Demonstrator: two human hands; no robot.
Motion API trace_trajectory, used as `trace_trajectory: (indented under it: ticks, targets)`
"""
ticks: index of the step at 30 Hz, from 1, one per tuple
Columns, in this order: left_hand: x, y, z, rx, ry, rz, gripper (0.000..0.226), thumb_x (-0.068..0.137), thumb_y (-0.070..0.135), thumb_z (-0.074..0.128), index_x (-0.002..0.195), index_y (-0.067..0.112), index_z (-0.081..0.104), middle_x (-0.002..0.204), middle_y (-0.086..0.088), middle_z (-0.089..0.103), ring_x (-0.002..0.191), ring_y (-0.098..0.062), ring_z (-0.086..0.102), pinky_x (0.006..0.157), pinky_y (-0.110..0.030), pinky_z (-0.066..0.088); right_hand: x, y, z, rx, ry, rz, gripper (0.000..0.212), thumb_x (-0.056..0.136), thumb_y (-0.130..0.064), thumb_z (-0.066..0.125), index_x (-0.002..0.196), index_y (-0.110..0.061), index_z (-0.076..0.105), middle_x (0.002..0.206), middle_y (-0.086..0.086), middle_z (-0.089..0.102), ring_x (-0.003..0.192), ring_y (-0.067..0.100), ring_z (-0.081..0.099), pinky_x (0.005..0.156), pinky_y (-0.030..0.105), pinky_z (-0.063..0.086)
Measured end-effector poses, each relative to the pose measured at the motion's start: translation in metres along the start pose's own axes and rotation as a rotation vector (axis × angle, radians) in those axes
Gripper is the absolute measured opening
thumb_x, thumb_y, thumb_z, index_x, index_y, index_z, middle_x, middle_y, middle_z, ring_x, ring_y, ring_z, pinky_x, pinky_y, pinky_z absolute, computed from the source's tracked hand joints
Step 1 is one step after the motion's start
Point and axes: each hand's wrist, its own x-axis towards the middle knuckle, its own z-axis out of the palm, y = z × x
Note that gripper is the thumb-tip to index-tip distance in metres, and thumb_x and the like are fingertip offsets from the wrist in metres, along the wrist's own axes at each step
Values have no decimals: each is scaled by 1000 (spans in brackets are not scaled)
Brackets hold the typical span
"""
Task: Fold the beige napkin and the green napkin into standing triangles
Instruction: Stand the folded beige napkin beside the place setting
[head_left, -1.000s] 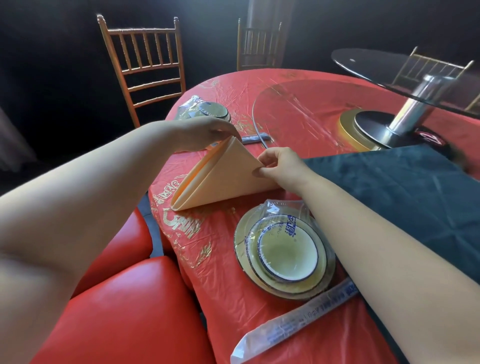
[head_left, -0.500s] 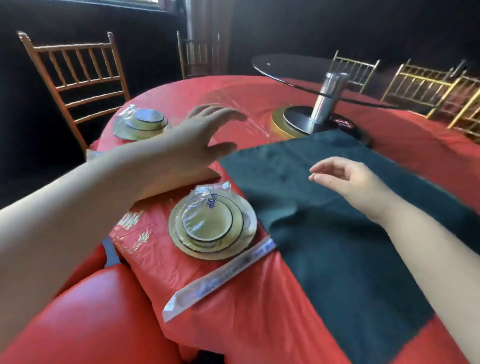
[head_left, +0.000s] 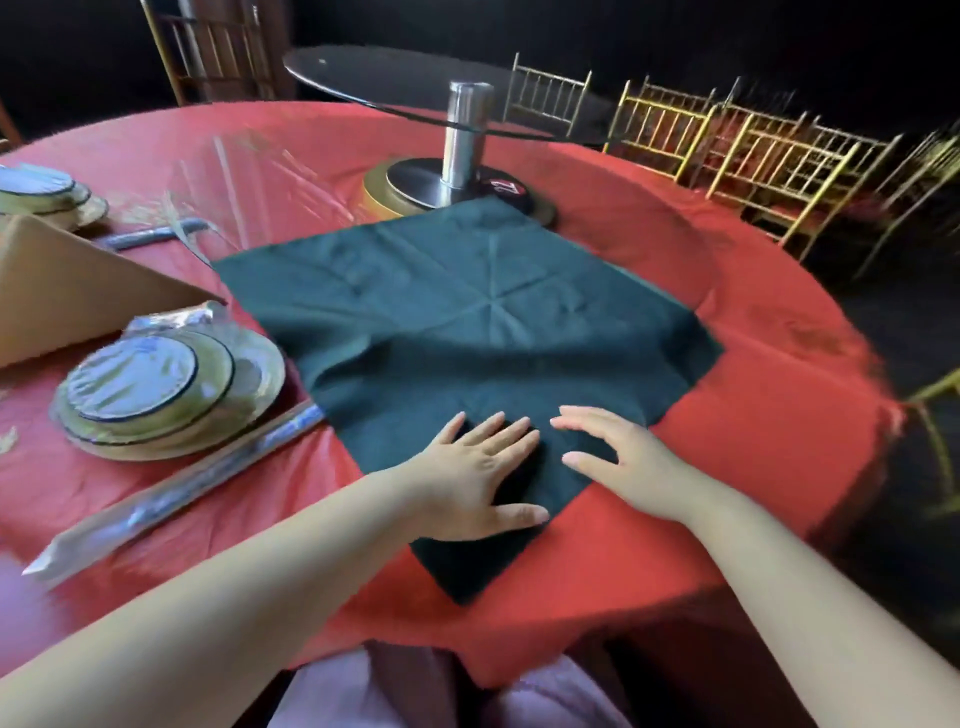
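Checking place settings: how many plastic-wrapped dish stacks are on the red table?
2. One plastic-wrapped dish stack sits left of the flat dark green napkin; the other is at the far left edge, behind the folded beige napkin. More may lie out of frame.

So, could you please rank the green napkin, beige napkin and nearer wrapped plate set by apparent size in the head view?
1. green napkin, clearly largest.
2. beige napkin and wrapped plate set look alike; the frame edge cuts the napkin, so unranked.
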Motion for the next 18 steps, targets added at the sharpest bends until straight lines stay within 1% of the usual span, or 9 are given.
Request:
trace_trajectory:
  ticks: [1,2,5,7,9,12,13,14,18]
  targets:
    - [2,2,2,23,14,-6,82,86,68,28,148,25,-5,156,7,-10,143,-12,-12,116,-43,-7,-3,4,1,-41,-27,1,43,91,-26,57,133,-27,47,146,-9,35,135,-1,25,116,26,14]
    - [4,3,4,46,28,-11,83,85,70,25,148,26,-6,156,7,-11,143,-12,-13,116,-43,-7,-5,8,1,-85,-55,-1,46,93,-29,53,137,-29,41,150,-11,29,136,-3,18,117,29,9]
    - [5,3,7,91,64,-21,89,75,79,8,147,28,-7,156,9,-11,142,-10,-13,116,-40,-9,-11,16,3,-178,-95,-17,51,96,-38,44,143,-36,26,154,-16,14,141,-2,5,116,28,0]
    - [5,3,7,94,75,-28,94,68,79,-1,147,29,-7,155,10,-11,142,-9,-13,116,-38,-9,-13,19,3,-194,-101,-33,52,96,-41,41,144,-38,22,155,-15,12,142,-1,4,115,28,-2]
    - [6,3,8,91,90,-32,92,67,76,-4,147,30,-8,155,11,-12,141,-8,-15,115,-37,-11,-11,23,-1,-169,-63,-34,53,95,-39,44,144,-36,24,155,-12,16,142,1,9,115,29,0]
    - [7,2,8,85,112,-23,86,70,75,-4,146,34,-8,154,13,-12,135,-4,-19,113,-36,-12,-7,38,-19,-82,96,-3,50,93,-32,52,140,-29,36,151,-4,29,141,10,23,116,32,10]
    - [7,1,9,80,117,-18,86,70,75,-6,146,35,-8,154,13,-12,135,-4,-20,113,-36,-12,-5,44,-26,-67,127,20,50,93,-30,53,140,-27,38,151,-2,30,140,12,25,116,33,13]
    - [7,1,9,75,122,-14,86,70,76,-7,146,36,-8,154,13,-12,135,-4,-20,113,-35,-12,-3,50,-31,-65,132,46,49,93,-30,53,140,-27,38,151,-1,29,140,12,25,116,34,13]
    - [8,2,8,67,117,-22,83,72,75,-2,145,37,-9,154,14,-12,138,-6,-18,112,-34,-13,6,66,-41,-101,78,97,52,94,-35,49,142,-31,31,155,-5,19,143,8,13,117,34,5]
